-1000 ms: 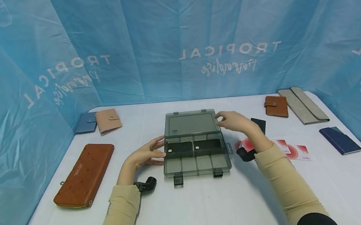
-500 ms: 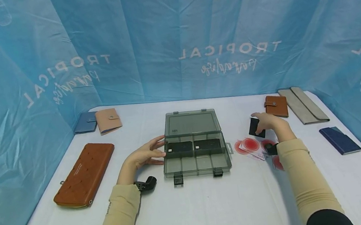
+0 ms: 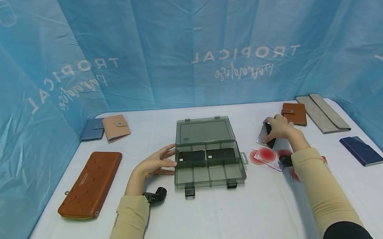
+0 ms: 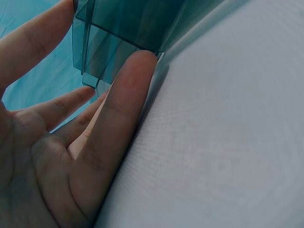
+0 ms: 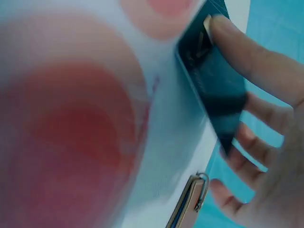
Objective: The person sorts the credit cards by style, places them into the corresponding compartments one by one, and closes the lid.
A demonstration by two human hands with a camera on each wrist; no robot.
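Smoky-grey transparent plastic organiser box (image 3: 208, 161) sits at centre of the white surface (image 3: 224, 218), lid tipped back toward 12 o'clock. Two black card-sized items (image 3: 191, 157) (image 3: 220, 154) already lie side by side in the compartment row nearest the hinge; the rows toward 6 o'clock look bare, as far as the tinted walls allow. Judgement: filling is partly done, two pieces in, at least one more in hand.

Left hand (image 3: 155, 163): fingers straight and relaxed, spread wide, pressing against the box's wall at 9 o'clock, gripping nothing. Right hand (image 3: 277, 128): at roughly 2 o'clock from the box, well apart from it, thumb and fingers pinching a black card (image 3: 268, 132) tilted up off the surface. Red-and-white printed cards (image 3: 265, 155) lie just beside it, toward the box.

Elsewhere on the surface: long brown pouch (image 3: 90, 184) at 9 o'clock, small tan wallet (image 3: 116, 127) and blue wallet (image 3: 92, 130) at 10, brown snap wallet (image 3: 294, 113) and grey pouch (image 3: 322, 112) at 2, navy case (image 3: 361, 150) at 3.

View notes: head view alone gives layout and box contents. Left wrist view shows the left hand's fingers (image 4: 124, 109) laid flat against the box corner (image 4: 118, 28), palm unclosed. Right wrist view shows the thumb (image 5: 247, 52) on the black card's (image 5: 213, 80) face and fingers behind it; the print beneath is blurred.
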